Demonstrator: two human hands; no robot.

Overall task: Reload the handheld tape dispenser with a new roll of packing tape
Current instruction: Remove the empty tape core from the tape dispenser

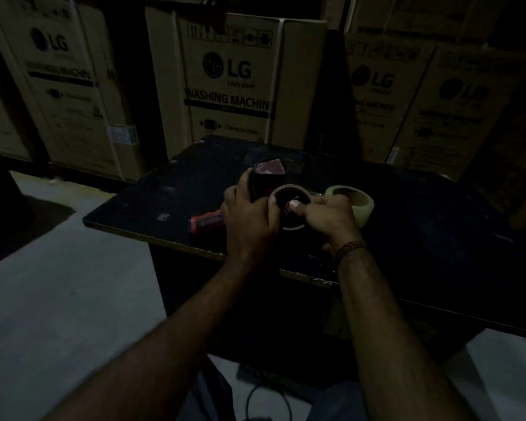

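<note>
The scene is dim. My left hand (249, 214) grips the dark and red tape dispenser (268, 174) over the black table (422, 208). Its red handle (205, 221) sticks out to the left of my hand. A thin cardboard ring, an almost bare tape core (289, 189), sits at the dispenser. My right hand (328, 217) pinches that ring, with the thumb inside its hole. A full roll of pale packing tape (357, 205) stands on the table just behind my right hand.
Tall cardboard washing machine boxes (234, 83) line the wall behind the table. The table's near edge (195, 246) runs diagonally below my hands. Grey floor (73, 284) lies to the left. A dark cable (255, 393) lies under the table.
</note>
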